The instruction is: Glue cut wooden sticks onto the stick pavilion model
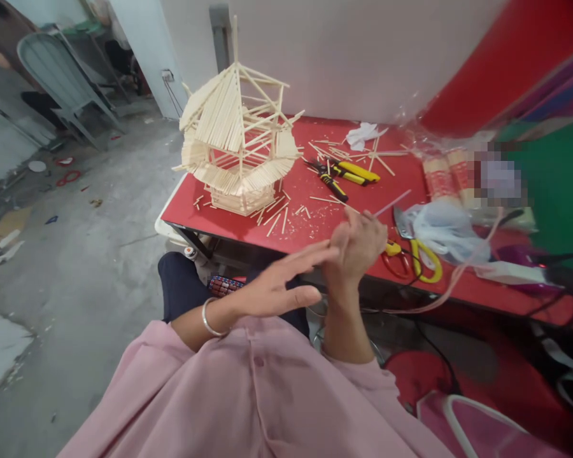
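My left hand, with a silver bangle at the wrist, is open with its fingers stretched out and nothing in it. Its fingertips meet or overlap the edge of my right hand, just in front of the table edge. The right hand's fingers are loosely bent, apart and a little blurred; I see nothing held in them. A model pavilion of thin wooden sticks stands upright at the table's left end. One roof side is covered with sticks, another shows bare framing. Black-and-yellow pliers lie beyond my hands, among loose sticks.
Right of my hands on the red table lie yellow-handled scissors, a clear plastic bag and packs of sticks. A cable crosses the front edge by a white power strip. Crumpled tissue lies behind.
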Motion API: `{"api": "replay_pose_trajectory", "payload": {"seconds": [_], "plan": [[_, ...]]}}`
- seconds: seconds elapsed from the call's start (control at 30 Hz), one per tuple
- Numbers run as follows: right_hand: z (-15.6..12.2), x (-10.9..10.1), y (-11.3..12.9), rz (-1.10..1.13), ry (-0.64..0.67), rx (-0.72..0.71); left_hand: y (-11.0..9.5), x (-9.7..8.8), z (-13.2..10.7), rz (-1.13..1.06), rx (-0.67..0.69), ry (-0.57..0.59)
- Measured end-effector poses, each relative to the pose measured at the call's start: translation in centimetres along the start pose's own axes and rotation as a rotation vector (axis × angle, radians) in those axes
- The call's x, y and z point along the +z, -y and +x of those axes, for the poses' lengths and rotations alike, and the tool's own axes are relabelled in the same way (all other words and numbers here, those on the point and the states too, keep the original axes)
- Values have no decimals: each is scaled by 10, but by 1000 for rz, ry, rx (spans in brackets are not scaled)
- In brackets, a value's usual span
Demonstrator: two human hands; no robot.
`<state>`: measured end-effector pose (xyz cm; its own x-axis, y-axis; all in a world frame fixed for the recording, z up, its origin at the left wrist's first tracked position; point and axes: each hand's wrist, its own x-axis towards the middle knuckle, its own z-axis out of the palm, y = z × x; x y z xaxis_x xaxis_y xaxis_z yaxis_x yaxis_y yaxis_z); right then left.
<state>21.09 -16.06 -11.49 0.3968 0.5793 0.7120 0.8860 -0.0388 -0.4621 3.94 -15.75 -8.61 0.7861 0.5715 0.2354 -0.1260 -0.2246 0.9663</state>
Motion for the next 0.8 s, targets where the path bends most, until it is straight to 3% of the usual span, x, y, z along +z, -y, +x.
{"api": "replay_pose_trajectory", "payload": {"seconds": [0.03, 0.17, 0.27, 0.47, 0.67, 0.8], "plan": [[5, -1, -1, -52, 43, 52, -3, -12, -6, 43, 9, -31], [8, -9, 7, -197, 215, 107, 6, -55, -23, 572, -94, -405], [1, -7, 10, -257, 291, 103, 19, -73, -28, 702, -132, -505], [3, 4, -1, -306, 431, 93, 29, -81, -27, 711, -124, -512], [14, -17, -19, -366, 381, 215, 38, -81, -26, 705, -141, -507], [8, -22, -15, -354, 447, 207, 45, -73, -17, 767, -136, -415]]}}
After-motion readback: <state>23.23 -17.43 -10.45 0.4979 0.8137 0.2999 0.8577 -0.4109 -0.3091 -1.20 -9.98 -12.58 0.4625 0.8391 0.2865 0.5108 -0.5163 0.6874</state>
